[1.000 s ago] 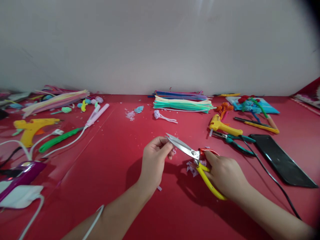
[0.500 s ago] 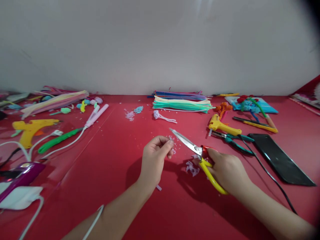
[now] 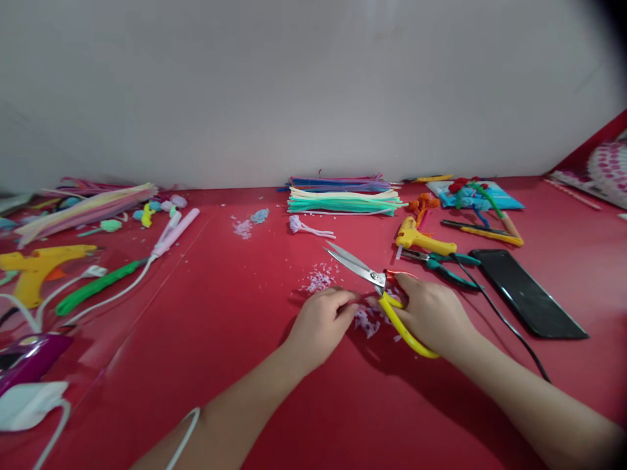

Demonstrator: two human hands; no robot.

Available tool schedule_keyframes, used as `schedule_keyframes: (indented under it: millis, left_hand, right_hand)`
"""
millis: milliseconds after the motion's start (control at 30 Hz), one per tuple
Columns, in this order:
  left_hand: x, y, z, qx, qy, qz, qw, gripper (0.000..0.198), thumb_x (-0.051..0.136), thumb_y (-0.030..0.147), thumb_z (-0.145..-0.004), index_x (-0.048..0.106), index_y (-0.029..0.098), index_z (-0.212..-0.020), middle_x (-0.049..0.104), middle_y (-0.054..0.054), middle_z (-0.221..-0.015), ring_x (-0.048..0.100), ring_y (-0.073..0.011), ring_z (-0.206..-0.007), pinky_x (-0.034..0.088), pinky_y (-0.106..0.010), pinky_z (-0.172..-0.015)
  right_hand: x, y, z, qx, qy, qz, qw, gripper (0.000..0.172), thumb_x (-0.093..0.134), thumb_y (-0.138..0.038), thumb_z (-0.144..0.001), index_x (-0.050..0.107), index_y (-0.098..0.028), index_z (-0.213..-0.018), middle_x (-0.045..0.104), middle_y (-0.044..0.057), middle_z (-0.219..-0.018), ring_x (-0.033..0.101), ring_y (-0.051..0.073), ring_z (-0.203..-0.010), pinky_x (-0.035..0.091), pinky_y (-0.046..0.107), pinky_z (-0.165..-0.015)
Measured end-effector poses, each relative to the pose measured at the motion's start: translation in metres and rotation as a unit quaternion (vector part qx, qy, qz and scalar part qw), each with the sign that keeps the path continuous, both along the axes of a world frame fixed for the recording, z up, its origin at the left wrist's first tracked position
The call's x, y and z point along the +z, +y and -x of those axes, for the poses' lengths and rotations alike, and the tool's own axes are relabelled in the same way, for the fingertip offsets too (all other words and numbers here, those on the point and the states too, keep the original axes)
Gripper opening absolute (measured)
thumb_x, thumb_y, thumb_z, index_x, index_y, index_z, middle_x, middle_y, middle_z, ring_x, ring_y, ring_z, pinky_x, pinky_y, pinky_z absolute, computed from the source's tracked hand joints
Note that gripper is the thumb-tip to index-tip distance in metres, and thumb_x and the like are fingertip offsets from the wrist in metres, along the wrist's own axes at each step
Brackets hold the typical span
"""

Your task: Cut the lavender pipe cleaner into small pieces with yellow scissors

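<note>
My right hand [image 3: 435, 316] is closed round the yellow and red handles of a pair of scissors [image 3: 355, 264], whose blades point up and left over the table, slightly parted. Beside it, my left hand [image 3: 323, 323] reaches to a small heap of lilac pipe cleaner scraps [image 3: 367, 321], thumb and fingers drawn together at the heap's edge. What lies between those fingertips is hidden. Fine lilac fluff [image 3: 321, 277] is scattered just beyond the left hand. Farther back lies a lilac pipe cleaner piece [image 3: 311, 226] with a knotted head and thin stems.
Bundled pipe cleaners [image 3: 345, 199] lie by the wall. To the right are a yellow glue gun [image 3: 424, 238], pliers [image 3: 445, 264] and a black phone [image 3: 529, 294]. At left, another glue gun [image 3: 36, 264], a pink hair straightener [image 3: 176, 232] and white cables spread over the red table [image 3: 196, 346].
My left hand has moved right and lower, from in front of the scissor tips to the scrap heap, uncovering the lilac fluff. The scissors stay in my right hand. The view has shifted slightly.
</note>
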State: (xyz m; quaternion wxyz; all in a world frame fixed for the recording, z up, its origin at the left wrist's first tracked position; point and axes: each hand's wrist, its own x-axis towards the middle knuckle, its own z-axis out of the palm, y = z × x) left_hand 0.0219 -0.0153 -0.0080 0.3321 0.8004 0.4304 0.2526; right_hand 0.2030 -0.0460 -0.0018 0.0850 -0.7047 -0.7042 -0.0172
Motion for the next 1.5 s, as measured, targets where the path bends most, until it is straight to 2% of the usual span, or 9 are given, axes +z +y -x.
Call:
schedule_keyframes:
  millis: [133, 233, 367, 433, 600, 900, 1067, 1333, 1500]
  left_hand:
    - [0.006, 0.008, 0.008, -0.004, 0.027, -0.011, 1.000, 0.019, 0.044, 0.027, -0.076, 0.062, 0.020, -0.077, 0.061, -0.004, -0.076, 0.053, -0.0158, -0.071, 0.038, -0.026, -0.064]
    - [0.017, 0.015, 0.023, 0.004, 0.071, 0.010, 0.997, 0.014, 0.046, 0.020, -0.071, 0.060, 0.019, -0.069, 0.059, -0.002, -0.071, 0.051, -0.0134, -0.063, 0.035, -0.023, -0.057]
    - [0.039, 0.013, 0.046, -0.128, 0.190, 0.081, 0.970, 0.013, 0.046, 0.014, -0.065, 0.058, 0.020, -0.065, 0.058, 0.000, -0.066, 0.050, -0.0129, -0.060, 0.031, -0.023, -0.053]
    - [0.048, 0.009, 0.057, -0.149, 0.246, 0.064, 0.956, 0.012, 0.048, 0.014, -0.063, 0.057, 0.021, -0.067, 0.058, 0.000, -0.069, 0.050, -0.0140, -0.064, 0.030, -0.023, -0.054]
    - [0.046, 0.000, 0.068, -0.135, 0.336, 0.033, 0.932, 0.014, 0.051, 0.016, -0.060, 0.053, 0.020, -0.073, 0.058, -0.002, -0.071, 0.049, -0.0155, -0.061, 0.026, -0.025, -0.050]
    - [0.021, 0.001, 0.036, -0.085, 0.216, 0.072, 0.970, 0.012, 0.047, 0.021, -0.071, 0.056, 0.017, -0.065, 0.058, -0.003, -0.062, 0.049, -0.0129, -0.054, 0.026, -0.024, -0.049]
    - [0.023, 0.003, 0.032, -0.065, 0.174, 0.069, 0.980, 0.012, 0.047, 0.021, -0.070, 0.059, 0.020, -0.069, 0.058, -0.001, -0.060, 0.049, -0.0128, -0.053, 0.024, -0.023, -0.046]
    - [0.026, -0.003, 0.039, -0.094, 0.245, 0.073, 0.962, 0.012, 0.048, 0.017, -0.065, 0.058, 0.018, -0.059, 0.059, -0.003, -0.059, 0.050, -0.0134, -0.053, 0.026, -0.025, -0.048]
    - [0.022, -0.001, 0.028, -0.037, 0.111, 0.096, 0.989, 0.010, 0.048, 0.019, -0.067, 0.056, 0.018, -0.062, 0.059, -0.003, -0.060, 0.052, -0.0129, -0.054, 0.031, -0.023, -0.048]
  right_hand:
    - [-0.001, 0.001, -0.001, -0.005, -0.006, 0.004, 1.000, 0.032, 0.036, -0.050, -0.074, 0.047, -0.020, -0.074, 0.057, 0.001, -0.057, 0.052, 0.015, -0.049, 0.021, 0.024, -0.044]
    - [-0.002, 0.002, -0.001, -0.001, -0.010, 0.009, 1.000, 0.034, 0.035, -0.052, -0.073, 0.048, -0.020, -0.074, 0.057, 0.002, -0.057, 0.051, 0.014, -0.049, 0.020, 0.024, -0.044]
    - [-0.004, 0.002, -0.002, -0.002, -0.012, 0.026, 1.000, 0.038, 0.035, -0.055, -0.072, 0.050, -0.020, -0.074, 0.057, 0.003, -0.056, 0.052, 0.015, -0.049, 0.019, 0.024, -0.044]
    - [-0.005, 0.002, -0.003, 0.000, -0.006, 0.026, 1.000, 0.040, 0.034, -0.056, -0.072, 0.051, -0.020, -0.077, 0.059, 0.003, -0.058, 0.053, 0.016, -0.050, 0.020, 0.025, -0.044]
    - [-0.005, 0.002, -0.003, 0.004, -0.005, 0.021, 1.000, 0.038, 0.036, -0.054, -0.072, 0.051, -0.020, -0.078, 0.060, 0.003, -0.062, 0.055, 0.016, -0.054, 0.022, 0.025, -0.045]
    - [-0.007, 0.002, -0.003, 0.008, -0.009, 0.022, 1.000, 0.037, 0.036, -0.054, -0.072, 0.051, -0.020, -0.076, 0.060, 0.003, -0.060, 0.053, 0.015, -0.052, 0.022, 0.025, -0.045]
    - [-0.003, 0.001, -0.002, 0.009, -0.007, 0.024, 1.000, 0.040, 0.034, -0.057, -0.071, 0.050, -0.020, -0.077, 0.060, 0.003, -0.061, 0.054, 0.016, -0.053, 0.021, 0.025, -0.045]
    - [-0.003, 0.002, 0.000, 0.009, -0.001, 0.037, 0.999, 0.040, 0.037, -0.056, -0.070, 0.053, -0.020, -0.078, 0.060, 0.003, -0.062, 0.053, 0.015, -0.052, 0.021, 0.025, -0.045]
    - [-0.004, 0.001, 0.000, 0.017, 0.019, 0.027, 0.999, 0.038, 0.039, -0.055, -0.070, 0.051, -0.020, -0.078, 0.059, 0.002, -0.061, 0.052, 0.015, -0.052, 0.021, 0.025, -0.046]
